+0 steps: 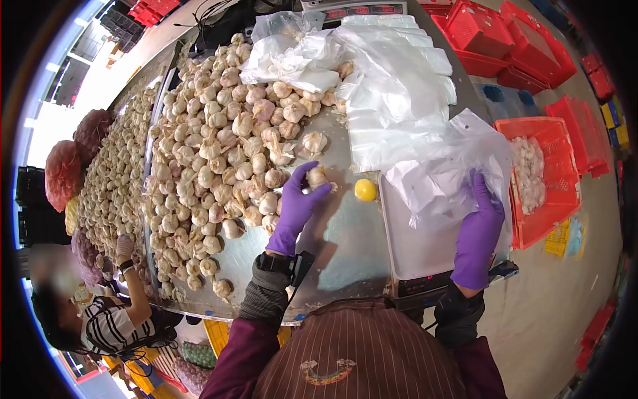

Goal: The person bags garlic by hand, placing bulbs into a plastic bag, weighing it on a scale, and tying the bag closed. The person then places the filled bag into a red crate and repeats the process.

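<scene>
My left hand, in a purple glove, has its thumb and forefinger curled round a garlic bulb at the right edge of the garlic heap. On the right, my right hand, gloved in purple too, grips a clear plastic bag; part of its fingers is hidden by the film. Beneath that bag lies the pale tray of a scale. A small round yellow object sits on the metal table between my hands.
Flat plastic bags are stacked at the back, beside crumpled bags. A second scale stands behind. Right of the table, a red crate holds bagged goods. At left, a co-worker's hand touches another garlic heap.
</scene>
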Tool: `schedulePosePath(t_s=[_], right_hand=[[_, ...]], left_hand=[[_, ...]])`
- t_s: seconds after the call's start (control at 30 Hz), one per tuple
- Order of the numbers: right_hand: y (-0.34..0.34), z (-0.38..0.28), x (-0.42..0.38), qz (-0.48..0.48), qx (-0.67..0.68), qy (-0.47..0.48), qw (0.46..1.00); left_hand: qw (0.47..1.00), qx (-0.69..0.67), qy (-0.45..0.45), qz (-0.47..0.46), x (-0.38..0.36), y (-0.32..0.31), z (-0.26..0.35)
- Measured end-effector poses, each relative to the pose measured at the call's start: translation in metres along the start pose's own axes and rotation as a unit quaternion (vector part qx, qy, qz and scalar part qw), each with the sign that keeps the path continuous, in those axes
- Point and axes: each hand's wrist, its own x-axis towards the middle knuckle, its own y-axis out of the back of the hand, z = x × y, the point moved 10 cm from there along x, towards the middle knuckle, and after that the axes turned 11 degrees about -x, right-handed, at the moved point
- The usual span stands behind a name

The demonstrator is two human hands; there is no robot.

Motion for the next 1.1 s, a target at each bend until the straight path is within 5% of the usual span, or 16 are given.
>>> schedulePosePath(t_s=[0.03,0.1,0.13,0.2,0.27,0.37,0.5,0.6,0.67,0.7,0.73,0.77,0.83,0.9,1.03,1.1], right_hand=[[-0.014,0.011,0.0,-0.045,0.047,-0.043,0.997],[-0.043,0.026,-0.009,-0.096,0.094,-0.085,0.987],[-0.063,0.019,-0.022,-0.123,0.046,-0.015,0.991],[-0.106,0.02,-0.061,-0.209,0.071,-0.014,0.975],[-0.132,0.036,-0.078,-0.216,0.154,-0.135,0.955],[-0.124,0.021,-0.065,-0.277,0.073,-0.111,0.952],[-0.048,0.023,0.001,-0.134,-0.276,0.141,0.941],[-0.003,-0.013,0.014,0.007,-0.413,0.237,0.879],[-0.013,-0.052,-0.024,0.104,-0.44,0.43,0.781],[-0.051,-0.064,-0.054,0.043,-0.49,0.475,0.73],[-0.075,-0.05,-0.063,-0.035,-0.52,0.505,0.688],[-0.098,-0.034,-0.074,-0.118,-0.539,0.529,0.645],[-0.102,0.021,-0.027,-0.161,-0.549,0.424,0.702],[-0.088,0.006,-0.016,-0.091,-0.49,0.402,0.768],[-0.056,-0.024,-0.013,0.074,-0.426,0.356,0.829],[-0.056,-0.031,-0.012,0.06,-0.43,0.365,0.823]], left_hand=[[1.0,0.0,0.0,0.004,-0.003,0.0,0.005],[0.897,0.336,-0.252,0.139,-0.029,0.003,0.081],[0.982,0.125,-0.121,0.07,-0.03,-0.006,0.071],[0.991,-0.126,-0.006,-0.051,-0.058,-0.058,0.081],[0.945,-0.285,0.143,-0.073,-0.073,-0.084,0.045],[0.873,-0.458,0.168,-0.016,-0.076,-0.089,0.035],[0.714,-0.622,0.314,0.071,-0.079,-0.076,0.011],[0.687,-0.667,0.287,0.009,-0.075,-0.05,0.027],[0.926,-0.311,0.178,-0.117,-0.084,-0.053,0.046],[0.974,-0.103,0.11,-0.171,-0.089,-0.059,0.056],[0.933,-0.167,0.103,-0.3,-0.105,-0.089,0.065],[0.943,-0.104,-0.05,-0.311,-0.095,-0.092,0.088],[0.993,0.111,-0.014,-0.046,-0.032,-0.037,0.068],[0.905,0.409,-0.068,0.096,0.008,0.014,0.036],[0.863,0.504,-0.008,0.022,0.025,0.016,0.007],[0.868,0.425,-0.217,0.136,0.003,0.01,0.073]])
